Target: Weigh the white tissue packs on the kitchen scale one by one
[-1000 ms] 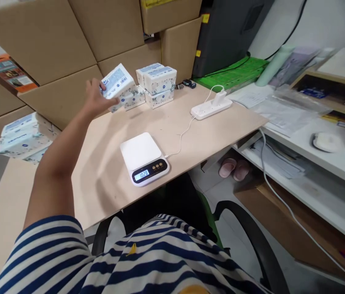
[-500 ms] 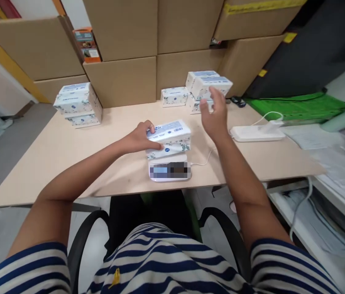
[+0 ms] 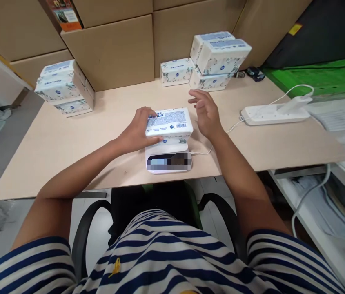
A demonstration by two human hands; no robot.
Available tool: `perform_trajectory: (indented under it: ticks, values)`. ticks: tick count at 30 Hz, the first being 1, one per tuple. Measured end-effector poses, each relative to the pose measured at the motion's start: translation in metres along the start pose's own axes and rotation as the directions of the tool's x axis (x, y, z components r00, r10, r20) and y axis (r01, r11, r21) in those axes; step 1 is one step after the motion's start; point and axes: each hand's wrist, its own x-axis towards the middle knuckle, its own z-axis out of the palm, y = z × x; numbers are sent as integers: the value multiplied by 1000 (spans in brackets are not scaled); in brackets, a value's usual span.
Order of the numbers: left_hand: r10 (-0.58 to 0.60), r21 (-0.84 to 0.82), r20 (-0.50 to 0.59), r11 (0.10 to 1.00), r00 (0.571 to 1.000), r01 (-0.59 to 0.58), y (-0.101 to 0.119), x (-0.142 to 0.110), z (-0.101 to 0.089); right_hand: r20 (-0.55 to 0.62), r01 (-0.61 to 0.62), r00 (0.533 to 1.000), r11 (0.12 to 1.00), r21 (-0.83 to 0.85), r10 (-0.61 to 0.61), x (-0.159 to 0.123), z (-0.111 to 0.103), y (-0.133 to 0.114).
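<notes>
My left hand (image 3: 137, 130) grips a white tissue pack (image 3: 172, 122) at its left end, with the thumb on the front side and the fingers by the top edge. The pack sits over the back part of a small white scale (image 3: 156, 169) near the table's front edge. Blurred blocks cover the scale's display. My right hand (image 3: 205, 112) is in the air just right of the pack, apart from it. Its fingers are loosely bent and apart, with nothing between them.
Tissue packs (image 3: 63, 87) are stacked at the table's left, and others (image 3: 218, 61) at the back right, before cardboard boxes (image 3: 111, 53). A power strip (image 3: 270, 115) lies right, with a white cable running to the scale. A dark object (image 3: 254, 74) lies near a green crate (image 3: 307, 75).
My right hand has come down and inward from the stacked packs at the back right to beside the held pack. The pack now lies flatter on the scale. The view has tipped downward.
</notes>
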Motion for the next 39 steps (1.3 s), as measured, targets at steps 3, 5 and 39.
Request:
perform_trajectory:
  ticks: [3,5,39]
  values:
    - [29,-177,-136,983,990,-53,-19,-5,13,6,-27,1000,995,99,26,-4,10,-3]
    - [-36,-348,-259,936,965,-59,-35,-12,21,-19,-25,999,992,125,27,-4,10,-4]
    - [-583,-687,-469,713,663,142,-79,-21,37,-110,-21,994,989,-149,4,-8,3,27]
